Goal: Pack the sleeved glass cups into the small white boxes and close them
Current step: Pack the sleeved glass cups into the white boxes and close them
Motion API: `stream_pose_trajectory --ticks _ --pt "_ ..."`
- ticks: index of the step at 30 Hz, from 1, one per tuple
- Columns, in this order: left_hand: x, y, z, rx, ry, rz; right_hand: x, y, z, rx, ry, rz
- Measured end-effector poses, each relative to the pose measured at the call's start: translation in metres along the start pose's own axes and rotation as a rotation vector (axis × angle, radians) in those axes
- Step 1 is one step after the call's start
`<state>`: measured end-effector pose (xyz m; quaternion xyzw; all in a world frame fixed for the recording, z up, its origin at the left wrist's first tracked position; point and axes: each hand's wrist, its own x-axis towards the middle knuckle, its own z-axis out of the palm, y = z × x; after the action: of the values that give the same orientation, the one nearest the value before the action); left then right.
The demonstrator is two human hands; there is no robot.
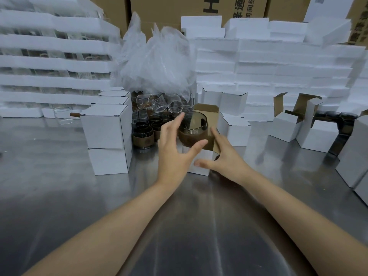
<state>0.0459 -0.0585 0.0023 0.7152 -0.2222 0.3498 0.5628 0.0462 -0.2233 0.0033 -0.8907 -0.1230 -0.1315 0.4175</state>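
While the left hand holds a sleeved glass cup between thumb and fingers — thumb on the brown sleeve at the front, fingers up the cup's left side — the right hand grips the open white box beneath it. Its thumb lies across the box's front face and its fingers run along the right wall. The cup is upright at the mouth of the box, its lower part level with the brown inner flaps; how far down it sits I cannot tell. The box stands on the steel worktop, with its lid flap raised behind the cup.

Just left of the hands, two closed white boxes are stacked one on the other, with more closed ones behind them. Between that stack and the held box a cluster of sleeved cups stands on the worktop. Some clear glasses lie tilted on top of them, under a heap of crumpled plastic bags. To the right stand several open boxes with flaps up, apart from the hands. White foam trays are piled at the far left and stacked white slabs at the far right — brown cartons rise behind everything.
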Motion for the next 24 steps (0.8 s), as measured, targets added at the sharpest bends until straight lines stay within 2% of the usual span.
stream_pose_trajectory --ticks 4,7,24 --pt "0.0030 -0.0023 -0.0004 0.242 -0.025 0.007 0.0002 -0.0061 -0.0030 0.006 -0.043 -0.042" --pt "0.0040 -0.0038 0.0000 0.319 -0.050 -0.003 -0.0017 -0.0094 -0.0008 0.014 -0.067 -0.085" --pt "0.0030 -0.0044 0.0023 0.337 -0.078 -0.042 -0.0020 -0.0075 -0.0008 0.003 -0.077 -0.055"
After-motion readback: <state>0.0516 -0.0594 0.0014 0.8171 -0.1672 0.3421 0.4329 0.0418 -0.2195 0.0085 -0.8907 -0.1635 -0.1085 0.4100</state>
